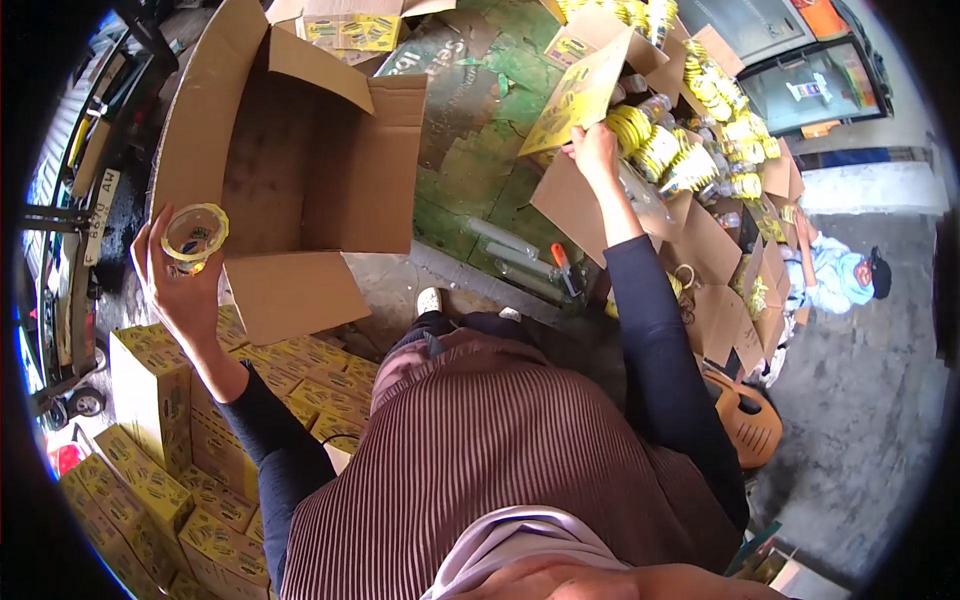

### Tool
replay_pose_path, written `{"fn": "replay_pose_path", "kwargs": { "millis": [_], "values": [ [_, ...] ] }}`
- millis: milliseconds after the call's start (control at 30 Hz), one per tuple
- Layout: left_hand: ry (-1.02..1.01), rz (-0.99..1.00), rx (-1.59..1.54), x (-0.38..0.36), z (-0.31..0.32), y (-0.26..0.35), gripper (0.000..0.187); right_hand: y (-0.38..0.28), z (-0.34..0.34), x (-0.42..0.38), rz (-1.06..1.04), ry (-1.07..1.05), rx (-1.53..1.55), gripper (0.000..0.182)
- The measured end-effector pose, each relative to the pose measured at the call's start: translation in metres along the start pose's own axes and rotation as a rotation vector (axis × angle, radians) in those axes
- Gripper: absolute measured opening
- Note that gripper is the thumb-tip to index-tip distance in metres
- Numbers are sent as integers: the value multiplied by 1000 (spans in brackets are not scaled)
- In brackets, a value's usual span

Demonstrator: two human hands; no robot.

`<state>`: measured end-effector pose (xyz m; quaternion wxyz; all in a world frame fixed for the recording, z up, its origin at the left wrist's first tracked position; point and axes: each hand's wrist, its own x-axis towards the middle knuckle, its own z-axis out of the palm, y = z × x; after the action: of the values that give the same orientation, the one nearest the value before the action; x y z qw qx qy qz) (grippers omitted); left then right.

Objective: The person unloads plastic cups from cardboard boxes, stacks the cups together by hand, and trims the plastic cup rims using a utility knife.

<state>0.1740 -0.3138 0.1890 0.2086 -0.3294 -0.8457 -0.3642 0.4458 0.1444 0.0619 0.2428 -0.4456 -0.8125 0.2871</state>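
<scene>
My left hand (182,300) is closed around a clear plastic cup (195,230) with a yellow rim; I look down into its round mouth. Just beside it stands a large open cardboard box (385,165), its flaps folded outward. On the other side, my right hand (597,152) pinches the lower edge of a yellow printed cardboard flap (578,100). Behind that hand, stacks of yellow-rimmed cups (655,150) lie heaped in open cartons. Part of the right hand's fingers is hidden by the flap.
Yellow printed cartons (215,430) are stacked at lower left. Clear plastic sleeves (510,245) and an orange-handled tool (561,257) lie on the green surface (470,140). An orange chair (748,425) stands at right. Another person (838,272) is beside the cartons farther right.
</scene>
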Motion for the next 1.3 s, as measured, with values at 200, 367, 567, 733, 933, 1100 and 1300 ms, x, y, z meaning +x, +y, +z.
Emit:
{"fn": "replay_pose_path", "kwargs": {
  "millis": [200,367,567,733,933,1100,1300],
  "values": [
    [-24,113,-20,15,6,15,59,17,25,-1,-58,-90,-332,34],
    [8,108,-64,23,2,31,59,19,21,-8,-31,-51,-289,34],
    [26,47,-393,30,12,34,57,29,16,0,-124,-43,-339,31],
    [40,38,-493,30,30,31,56,13,29,7,-81,-67,-371,28],
    [-89,-137,-659,26,68,-8,53,13,46,-2,-164,-89,-448,44],
    [-102,-199,-647,20,84,-42,50,10,29,-64,-277,-112,-152,45],
    [-116,-250,-499,15,88,-76,50,15,4,-165,-281,-262,-103,7]
  ]
}}
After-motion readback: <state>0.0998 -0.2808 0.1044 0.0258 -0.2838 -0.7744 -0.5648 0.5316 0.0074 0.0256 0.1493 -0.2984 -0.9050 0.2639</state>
